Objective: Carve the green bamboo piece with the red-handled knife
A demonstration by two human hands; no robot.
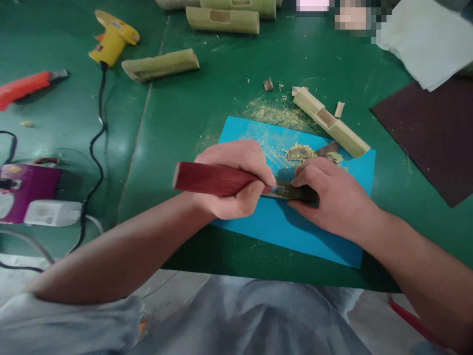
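Observation:
My left hand [236, 180] is wrapped round the dark red handle of a cutting tool [210, 178], whose blade points right. My right hand [328, 197] lies curled over a small dark piece [291, 191] and presses it onto the blue sheet [295, 227]. The blade tip meets that piece between my two hands. Yellowish shavings [301, 152] lie on the sheet just beyond my right hand. A cut bamboo piece with a rectangular slot [330, 122] rests at the sheet's far edge.
On the green table [192, 98] are a yellow glue gun [113, 39] with a black cord, an orange utility knife [25, 86], several bamboo sections [160, 65], a dark brown sheet [432, 133], white paper [424, 39], a purple box [22, 190] and a white adapter [51, 213].

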